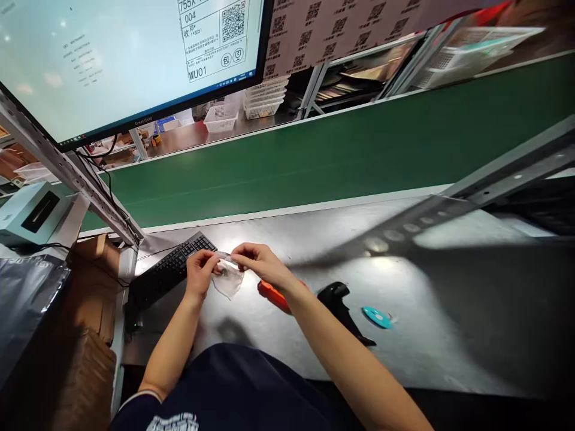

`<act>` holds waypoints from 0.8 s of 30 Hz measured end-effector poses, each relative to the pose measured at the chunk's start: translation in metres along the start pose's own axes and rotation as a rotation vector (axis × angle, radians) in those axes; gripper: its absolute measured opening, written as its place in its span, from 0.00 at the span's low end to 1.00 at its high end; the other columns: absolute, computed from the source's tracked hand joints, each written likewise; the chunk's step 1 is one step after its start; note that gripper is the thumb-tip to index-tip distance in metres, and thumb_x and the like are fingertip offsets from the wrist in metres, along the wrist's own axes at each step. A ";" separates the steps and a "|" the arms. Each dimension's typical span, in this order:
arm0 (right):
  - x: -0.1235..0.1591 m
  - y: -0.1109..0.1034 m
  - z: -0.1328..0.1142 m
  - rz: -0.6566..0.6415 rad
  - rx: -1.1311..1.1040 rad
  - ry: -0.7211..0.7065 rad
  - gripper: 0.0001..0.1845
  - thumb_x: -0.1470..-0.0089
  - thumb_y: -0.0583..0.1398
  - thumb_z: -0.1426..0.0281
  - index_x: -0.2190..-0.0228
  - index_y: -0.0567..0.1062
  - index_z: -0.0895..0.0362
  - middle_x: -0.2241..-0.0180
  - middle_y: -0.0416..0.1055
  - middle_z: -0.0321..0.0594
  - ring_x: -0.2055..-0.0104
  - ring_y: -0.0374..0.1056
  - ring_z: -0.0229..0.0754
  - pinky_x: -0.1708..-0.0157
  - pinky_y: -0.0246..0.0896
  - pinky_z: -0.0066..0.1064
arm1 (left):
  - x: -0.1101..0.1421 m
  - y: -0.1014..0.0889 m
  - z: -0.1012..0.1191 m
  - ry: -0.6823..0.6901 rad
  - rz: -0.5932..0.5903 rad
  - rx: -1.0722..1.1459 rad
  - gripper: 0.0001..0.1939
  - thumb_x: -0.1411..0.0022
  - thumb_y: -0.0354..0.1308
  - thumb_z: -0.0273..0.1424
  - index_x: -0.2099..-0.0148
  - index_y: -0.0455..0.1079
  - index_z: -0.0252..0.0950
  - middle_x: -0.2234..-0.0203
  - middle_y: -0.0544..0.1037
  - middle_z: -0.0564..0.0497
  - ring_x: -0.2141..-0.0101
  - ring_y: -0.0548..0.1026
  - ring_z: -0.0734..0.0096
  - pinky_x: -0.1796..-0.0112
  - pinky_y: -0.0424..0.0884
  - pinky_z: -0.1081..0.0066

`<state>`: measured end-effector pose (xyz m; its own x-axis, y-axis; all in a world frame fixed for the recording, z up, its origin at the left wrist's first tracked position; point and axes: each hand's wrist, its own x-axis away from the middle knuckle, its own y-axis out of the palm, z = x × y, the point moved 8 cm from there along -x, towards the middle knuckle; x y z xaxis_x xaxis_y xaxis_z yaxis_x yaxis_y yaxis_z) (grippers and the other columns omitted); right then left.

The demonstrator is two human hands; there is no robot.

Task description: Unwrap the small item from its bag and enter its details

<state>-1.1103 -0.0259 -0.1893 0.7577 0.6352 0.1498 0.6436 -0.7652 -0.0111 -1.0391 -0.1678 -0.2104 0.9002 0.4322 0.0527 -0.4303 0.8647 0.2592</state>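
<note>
A: Hands, first entry?

B: Left hand (200,273): thumb and fingers pinched closed on the top edge of a clear bag (230,284). Right hand (259,261): same edge, other end, thumb and fingertips closed on it. Small gap between the two hands.

A: Position of the bag?

B: Hanging below the fingertips, over the metal table (296,230), just right of the keyboard (179,261). Small dark and reddish patch near the left fingertips; cannot tell if it is inside the bag. Cannot tell if the bag's lower end touches the table.

A: Other items on the table?

B: Orange object (273,296), partly hidden by the right forearm. Black handheld device (338,302) beyond that forearm, lying at a slant. Teal disc (377,317) near it, on the far right side of it.

A: Surroundings?

B: Screen (135,60) at upper left, showing a label with a square code. Green strip (278,161) along the table's far edge. White baskets (263,106) behind the strip, some stacked. Cardboard box (92,287) at left, below a pale machine (33,211)
</note>
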 end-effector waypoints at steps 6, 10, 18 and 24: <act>0.002 0.007 -0.010 0.000 -0.035 0.042 0.26 0.56 0.69 0.48 0.72 0.74 0.59 0.75 0.67 0.36 0.74 0.64 0.36 0.71 0.61 0.30 | 0.009 -0.019 0.012 0.020 0.116 0.047 0.20 0.49 0.72 0.45 0.64 0.76 0.33 0.73 0.77 0.51 0.76 0.74 0.75 0.73 0.73 0.74; 0.003 0.009 -0.013 -0.013 -0.065 0.059 0.27 0.58 0.71 0.49 0.72 0.75 0.60 0.75 0.68 0.36 0.74 0.63 0.35 0.71 0.61 0.29 | 0.008 -0.015 0.017 -0.081 0.016 0.026 0.25 0.57 0.76 0.41 0.60 0.75 0.34 0.67 0.77 0.50 0.74 0.74 0.76 0.72 0.75 0.73; 0.003 0.012 -0.016 -0.028 -0.085 -0.001 0.26 0.55 0.72 0.50 0.68 0.76 0.59 0.70 0.71 0.38 0.69 0.67 0.36 0.69 0.64 0.28 | 0.000 0.009 0.016 -0.101 -0.013 0.036 0.23 0.55 0.74 0.47 0.68 0.75 0.32 0.79 0.73 0.53 0.80 0.70 0.77 0.76 0.69 0.74; 0.002 0.001 -0.015 0.103 -0.200 0.002 0.30 0.63 0.76 0.50 0.67 0.76 0.59 0.69 0.74 0.41 0.68 0.72 0.40 0.64 0.71 0.32 | -0.005 0.006 0.008 -0.209 -0.012 0.117 0.28 0.58 0.75 0.48 0.62 0.80 0.31 0.74 0.79 0.48 0.79 0.71 0.77 0.76 0.70 0.74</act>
<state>-1.1099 -0.0268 -0.1742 0.8179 0.5527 0.1598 0.5287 -0.8316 0.1702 -1.0454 -0.1668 -0.2013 0.9046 0.3493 0.2444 -0.4200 0.8284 0.3706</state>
